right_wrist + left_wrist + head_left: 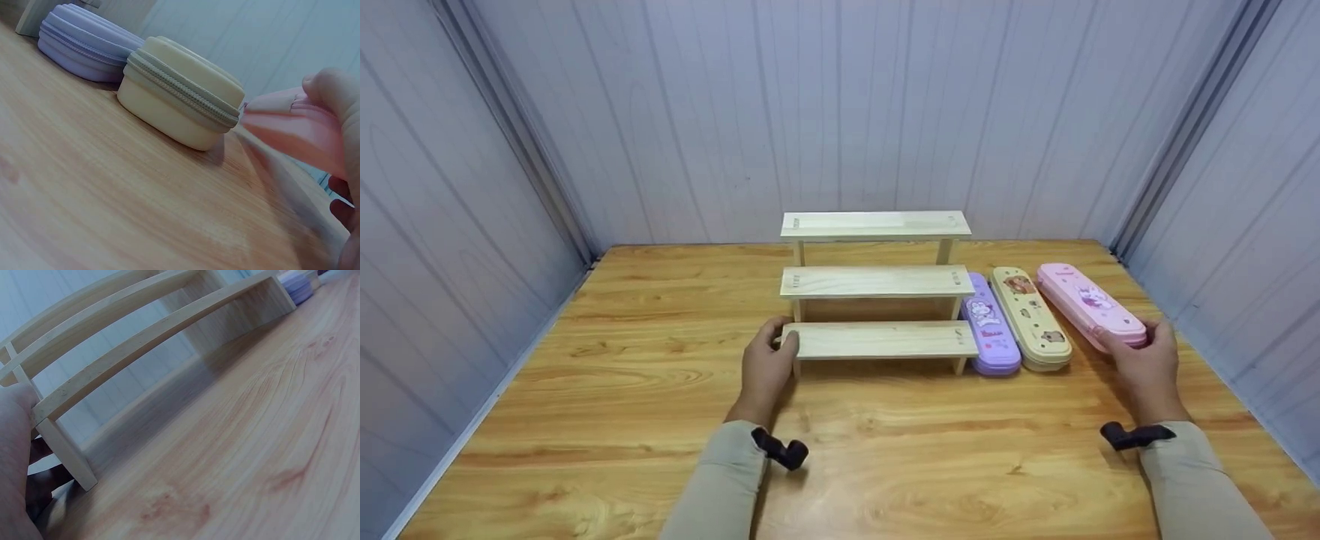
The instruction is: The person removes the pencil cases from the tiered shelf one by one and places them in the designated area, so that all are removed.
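A three-step wooden shelf [877, 281] stands on the table. My left hand [767, 364] grips the left end of its lowest step, thumb on top; in the left wrist view some fingers lie behind the shelf's leg [67, 455]. At the right, my right hand [1147, 367] holds the near end of a pink zippered pencil case [1091, 300]. In the right wrist view that end is raised off the table. Beside it lie a cream pencil case [1031, 319] and a purple pencil case [990, 330], the purple one close against the shelf's right side.
The wood-grain table [660, 360] reaches back to a pale panelled wall [840, 112]. More panels rise at the left and right sides. A black wrist device [780, 450] sits on the left sleeve, another [1136, 435] on the right.
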{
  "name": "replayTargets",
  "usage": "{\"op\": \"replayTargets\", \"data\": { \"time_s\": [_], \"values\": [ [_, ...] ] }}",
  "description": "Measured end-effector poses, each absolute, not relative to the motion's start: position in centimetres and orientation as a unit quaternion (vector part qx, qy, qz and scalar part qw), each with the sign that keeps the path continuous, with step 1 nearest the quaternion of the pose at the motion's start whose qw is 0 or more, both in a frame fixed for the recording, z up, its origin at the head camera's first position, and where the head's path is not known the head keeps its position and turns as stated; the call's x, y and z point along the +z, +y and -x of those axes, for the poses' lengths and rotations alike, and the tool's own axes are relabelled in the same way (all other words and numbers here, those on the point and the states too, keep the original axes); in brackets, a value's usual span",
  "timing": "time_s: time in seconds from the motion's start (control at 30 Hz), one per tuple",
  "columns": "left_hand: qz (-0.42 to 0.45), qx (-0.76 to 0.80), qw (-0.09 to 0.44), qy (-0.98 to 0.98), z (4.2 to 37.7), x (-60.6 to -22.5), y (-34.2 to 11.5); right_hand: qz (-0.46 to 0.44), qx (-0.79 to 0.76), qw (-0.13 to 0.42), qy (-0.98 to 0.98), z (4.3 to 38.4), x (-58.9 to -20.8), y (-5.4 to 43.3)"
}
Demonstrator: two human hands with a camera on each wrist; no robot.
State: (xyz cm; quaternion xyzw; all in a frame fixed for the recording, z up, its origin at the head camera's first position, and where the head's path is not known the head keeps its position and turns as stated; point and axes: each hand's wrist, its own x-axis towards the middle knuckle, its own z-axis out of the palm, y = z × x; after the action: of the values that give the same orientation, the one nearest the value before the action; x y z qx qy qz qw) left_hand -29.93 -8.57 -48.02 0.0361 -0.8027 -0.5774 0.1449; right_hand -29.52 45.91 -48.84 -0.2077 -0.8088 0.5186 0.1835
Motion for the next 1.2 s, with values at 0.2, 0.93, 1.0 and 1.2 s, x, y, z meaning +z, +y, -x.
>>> {"op": "replayTargets", "data": {
  "time_s": [0.2,0.93,1.0,1.2],
  "values": [
    [-0.035,-0.577,0.146,-0.803,29.94,-47.99,-8.67,0.189,0.504,0.169,-0.826,29.41,-49.09,45.69],
    [-0.048,-0.57,0.15,-0.806,30.05,-48.17,-8.8,0.129,0.424,0.08,-0.893,29.35,-49.57,45.75],
    [-0.047,-0.571,0.149,-0.806,30.01,-48.11,-8.76,0.123,0.424,0.082,-0.893,29.3,-49.58,45.7],
    [-0.041,-0.572,0.14,-0.807,29.88,-48.08,-8.69,0.109,0.417,0.086,-0.898,28.96,-49.62,45.92]
  ]
}}
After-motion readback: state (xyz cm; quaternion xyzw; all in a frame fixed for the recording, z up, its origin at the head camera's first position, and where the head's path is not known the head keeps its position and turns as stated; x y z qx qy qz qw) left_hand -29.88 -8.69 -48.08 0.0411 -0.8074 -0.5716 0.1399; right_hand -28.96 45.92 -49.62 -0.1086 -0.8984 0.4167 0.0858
